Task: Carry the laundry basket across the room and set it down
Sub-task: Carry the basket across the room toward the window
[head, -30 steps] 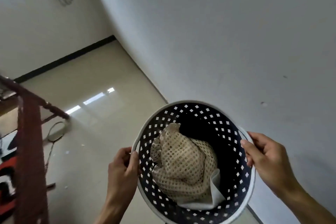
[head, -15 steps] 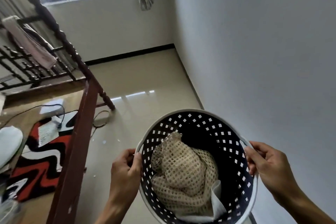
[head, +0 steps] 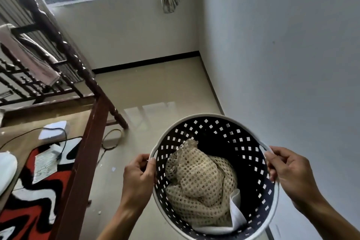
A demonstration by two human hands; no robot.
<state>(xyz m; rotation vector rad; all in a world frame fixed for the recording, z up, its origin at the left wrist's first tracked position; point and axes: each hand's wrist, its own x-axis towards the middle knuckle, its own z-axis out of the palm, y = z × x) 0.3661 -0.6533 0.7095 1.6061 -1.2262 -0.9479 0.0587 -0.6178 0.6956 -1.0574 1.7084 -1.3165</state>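
Note:
A round laundry basket, dark with square holes and a white rim, hangs in the air in front of me above the floor. A cream mesh cloth and a white cloth lie inside it. My left hand grips the handle on the basket's left rim. On the right rim my right hand holds the other handle.
A dark wooden bed frame with a red, black and white blanket stands at the left. A white wall runs close along the right. A tiled floor strip leads to the window wall. A badminton racket lies by the bedpost.
The view has swung left and up, bringing the bed, window and far wall into sight. The basket stays held in both hands at the same height.

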